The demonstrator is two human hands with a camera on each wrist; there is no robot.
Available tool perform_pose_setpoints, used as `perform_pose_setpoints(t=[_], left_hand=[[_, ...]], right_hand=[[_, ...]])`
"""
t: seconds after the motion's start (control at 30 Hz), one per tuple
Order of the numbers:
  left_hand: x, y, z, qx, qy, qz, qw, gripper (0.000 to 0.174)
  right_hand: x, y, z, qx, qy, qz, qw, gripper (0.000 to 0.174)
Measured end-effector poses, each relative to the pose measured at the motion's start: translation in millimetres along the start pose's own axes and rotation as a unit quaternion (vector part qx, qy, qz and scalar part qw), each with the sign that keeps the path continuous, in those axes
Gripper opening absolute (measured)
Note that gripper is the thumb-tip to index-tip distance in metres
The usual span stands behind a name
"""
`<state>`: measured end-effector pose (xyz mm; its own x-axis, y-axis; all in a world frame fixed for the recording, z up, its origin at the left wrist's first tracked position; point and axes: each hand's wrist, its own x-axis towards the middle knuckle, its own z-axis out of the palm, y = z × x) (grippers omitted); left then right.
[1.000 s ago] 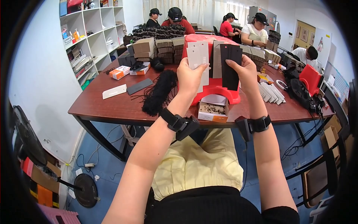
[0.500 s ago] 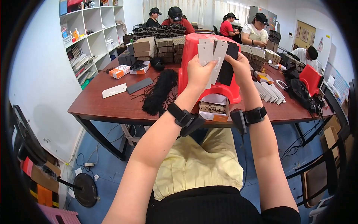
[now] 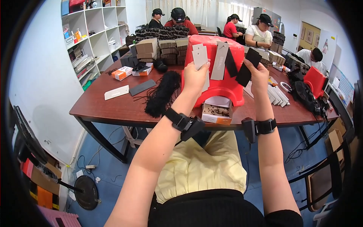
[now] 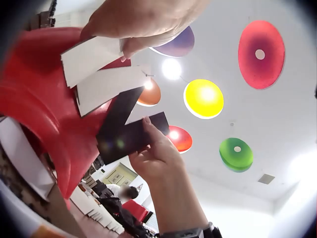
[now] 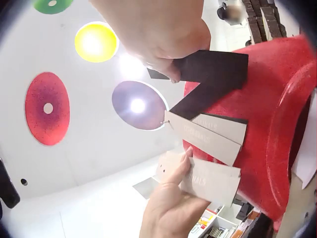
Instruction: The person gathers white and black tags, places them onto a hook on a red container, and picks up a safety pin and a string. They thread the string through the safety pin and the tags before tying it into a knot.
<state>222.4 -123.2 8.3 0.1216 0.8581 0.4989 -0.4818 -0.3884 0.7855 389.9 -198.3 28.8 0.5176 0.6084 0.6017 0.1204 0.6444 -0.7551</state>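
Note:
My left hand [image 3: 195, 77] grips pale card hang tags [image 3: 199, 56] by one side, at the left of the upturned red plastic stool [image 3: 223, 87]. Black hang tags [image 3: 251, 65] are pinched between thumb and fingers of my right hand [image 3: 259, 77], to the stool's right. Between the hands, a pale printed tag [image 3: 219, 62] and a black tag [image 3: 230, 63] lie fanned against the stool's face. In the right wrist view these two middle groups meet near a small metal pin [image 5: 165, 122] at their punched ends.
A black bundle of cords [image 3: 163, 92] lies left of the stool, beside a white tag [image 3: 116, 92] and a dark grey tag [image 3: 142, 87]. An open box of small metal parts [image 3: 217, 110] sits under the stool's front. White tags [image 3: 278, 94] fan out at right. Several people work behind.
My hands have drawn apart from close together. The left carries pale tags leftward, the right black tags rightward, while a pale tag and a black tag stay fanned on the stool between.

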Motion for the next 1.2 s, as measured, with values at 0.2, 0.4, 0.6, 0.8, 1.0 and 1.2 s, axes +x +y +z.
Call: perform_pose_setpoints(t=[0.2,0.4,0.6,0.8,1.0,1.2], left_hand=[[-5.7,11.5,-0.5,0.079,-0.004,0.042,0.996,0.021],[-7.9,13.6,1.8,0.002,-0.050,0.074,0.996,0.020],[-7.0,15.7,5.0,0.003,-0.060,0.078,0.995,0.020],[-5.6,14.0,9.1,0.011,-0.063,0.067,0.996,0.020],[10.2,6.8,18.8,0.041,-0.070,0.101,0.992,0.014],[25.2,-5.3,22.3,0.078,-0.050,0.102,0.990,0.016]], right_hand=[[-3.2,-13.5,20.8,-0.040,-0.144,-0.011,0.989,0.018],[11.8,-9.5,33.5,-0.056,-0.175,0.030,0.983,0.018],[13.8,-11.1,30.3,-0.054,-0.205,0.067,0.975,0.020],[14.8,-3.1,28.2,-0.057,-0.175,0.066,0.981,0.021],[20.4,12.1,32.7,-0.031,-0.150,0.032,0.988,0.019],[19.1,11.2,33.5,-0.027,-0.130,0.044,0.990,0.019]])
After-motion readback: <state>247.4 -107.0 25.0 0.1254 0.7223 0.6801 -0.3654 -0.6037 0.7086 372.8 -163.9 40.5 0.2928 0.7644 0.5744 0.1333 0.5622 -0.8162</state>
